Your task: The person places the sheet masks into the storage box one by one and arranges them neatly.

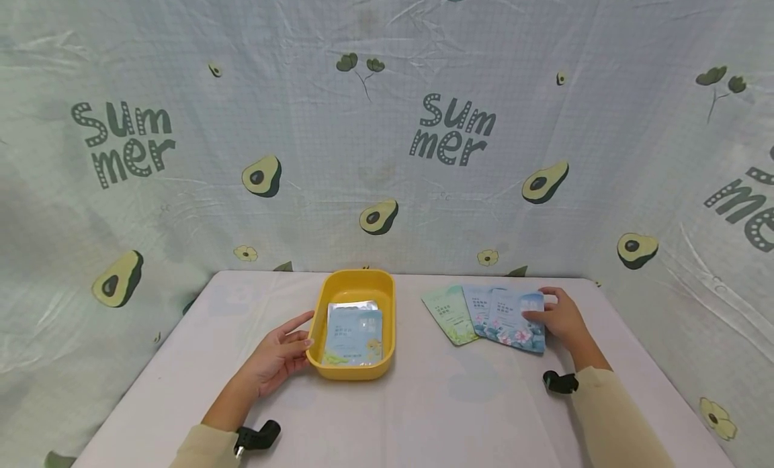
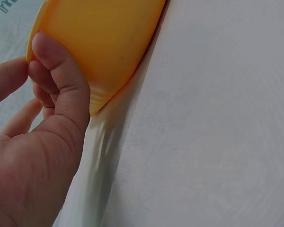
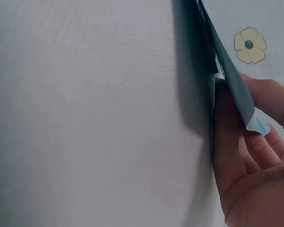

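Note:
A yellow plastic basin (image 1: 392, 320) stands left of the table's middle, holding a light-blue sheet mask packet (image 1: 353, 337) with a silvery edge of another packet showing behind it. My left hand (image 1: 281, 357) pinches the basin's left rim; in the left wrist view the thumb (image 2: 54, 52) lies against the basin's outer wall. On the right, my right hand (image 1: 562, 317) holds the right edge of a blue, flower-printed mask packet (image 1: 514, 320) between thumb and fingers. This packet overlaps a similar blue packet (image 1: 476, 303). Left of them lies a green mask packet (image 1: 450, 313).
A white cloth covers the table (image 1: 447, 414). Behind it hangs a pale curtain (image 1: 302, 119) printed with avocados and "summer" lettering, which also closes in both sides. A black wrist camera (image 1: 258, 436) sits on the left wrist and another camera (image 1: 560, 382) on the right.

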A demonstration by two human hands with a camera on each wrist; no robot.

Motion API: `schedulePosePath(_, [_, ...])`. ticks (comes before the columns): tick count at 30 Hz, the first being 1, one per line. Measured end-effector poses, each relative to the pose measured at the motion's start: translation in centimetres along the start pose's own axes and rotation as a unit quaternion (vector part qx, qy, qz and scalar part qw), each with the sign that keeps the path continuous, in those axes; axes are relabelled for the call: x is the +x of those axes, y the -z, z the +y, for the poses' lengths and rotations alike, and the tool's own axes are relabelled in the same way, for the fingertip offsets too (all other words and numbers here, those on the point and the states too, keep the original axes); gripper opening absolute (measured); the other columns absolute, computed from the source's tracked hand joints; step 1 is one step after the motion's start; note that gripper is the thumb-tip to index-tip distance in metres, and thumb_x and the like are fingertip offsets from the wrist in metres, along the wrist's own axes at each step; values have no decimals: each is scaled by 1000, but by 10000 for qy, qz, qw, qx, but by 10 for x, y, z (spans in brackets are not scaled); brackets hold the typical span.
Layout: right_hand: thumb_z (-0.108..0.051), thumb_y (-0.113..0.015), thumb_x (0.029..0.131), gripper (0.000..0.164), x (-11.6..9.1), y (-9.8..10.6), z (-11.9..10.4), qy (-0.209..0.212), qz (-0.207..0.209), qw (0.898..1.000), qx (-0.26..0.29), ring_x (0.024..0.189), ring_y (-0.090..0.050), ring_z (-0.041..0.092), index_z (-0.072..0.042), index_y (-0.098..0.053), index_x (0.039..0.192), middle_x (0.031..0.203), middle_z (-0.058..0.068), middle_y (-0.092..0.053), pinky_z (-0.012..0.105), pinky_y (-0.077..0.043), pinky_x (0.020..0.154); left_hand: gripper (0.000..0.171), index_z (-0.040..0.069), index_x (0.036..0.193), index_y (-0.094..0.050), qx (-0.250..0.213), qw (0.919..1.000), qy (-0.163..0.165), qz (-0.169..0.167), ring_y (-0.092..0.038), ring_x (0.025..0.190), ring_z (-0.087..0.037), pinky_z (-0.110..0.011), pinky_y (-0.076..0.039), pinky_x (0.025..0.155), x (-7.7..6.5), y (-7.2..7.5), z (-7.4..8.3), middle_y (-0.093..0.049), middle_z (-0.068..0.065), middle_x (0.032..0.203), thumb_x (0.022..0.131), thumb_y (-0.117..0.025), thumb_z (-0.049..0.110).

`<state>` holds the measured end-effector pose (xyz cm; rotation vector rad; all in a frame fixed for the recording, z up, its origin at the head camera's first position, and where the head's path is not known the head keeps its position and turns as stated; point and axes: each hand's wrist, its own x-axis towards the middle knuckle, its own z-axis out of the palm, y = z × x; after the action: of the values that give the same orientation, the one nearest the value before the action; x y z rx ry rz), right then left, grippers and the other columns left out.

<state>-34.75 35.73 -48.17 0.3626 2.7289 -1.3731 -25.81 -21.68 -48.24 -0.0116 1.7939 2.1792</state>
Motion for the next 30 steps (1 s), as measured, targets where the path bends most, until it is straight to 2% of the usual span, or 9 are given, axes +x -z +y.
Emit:
schedulePosePath(7, [-23, -77, 91, 94, -6, 1, 3, 87, -234, 9994, 254, 142, -40, 51, -5, -19, 162, 158, 37, -29, 61, -38, 116, 76, 15, 163, -26, 37, 10000, 22, -6, -65, 86, -16, -24, -60, 78, -2, -1, 1, -64, -2, 109, 99, -63, 3])
schedulePosePath(12, [-24, -76, 93, 91, -11, 1, 4, 116, -292, 9990, 331, 130, -54, 43, -5, -20, 162, 157, 35, -35, 51, -50, 108, 76, 15, 164, -25, 21, 10000, 12, -28, -65, 86, -16, -24, -60, 78, -2, -1, 1, -64, -3, 109, 99, -62, 3])
schedulePosePath(15, [-27, -76, 93, 91, -15, -1, 5, 147, -312, 9987, 369, 124, -58, 40, -4, -21, 161, 156, 35, -38, 45, -55, 102, 76, 15, 164, -24, 2, 10000, 7, -57, -66, 86, -16, -24, -60, 78, -1, 0, 1, -64, -2, 108, 99, -62, 2])
schedulePosePath(23, [-25, -73, 96, 85, -28, -3, 3, 205, -337, 9978, 528, 129, -55, 43, -6, -21, 160, 156, 34, -38, 47, -53, 106, 77, 14, 164, -24, -42, 9999, -25, -98, -66, 85, -15, -24, -60, 77, -1, 0, 0, -64, -2, 108, 98, -62, 2])
schedulePosePath(25, [-24, -73, 96, 84, -32, -3, 2, 210, -344, 9975, 589, 128, -56, 41, -6, -21, 160, 156, 33, -38, 43, -55, 104, 77, 13, 164, -24, -43, 9999, -36, -108, -66, 85, -15, -24, -60, 77, -1, 0, 0, -64, -1, 108, 98, -62, 1])
schedulePosePath(30, [-22, -73, 96, 84, -38, -3, 0, 241, -347, 9958, 807, 112, -63, 28, -6, -21, 160, 153, 33, -43, 27, -59, 87, 77, 13, 164, -23, -42, 9999, -50, -141, -66, 85, -15, -24, -60, 77, -1, 0, 0, -63, -1, 107, 98, -63, 2])
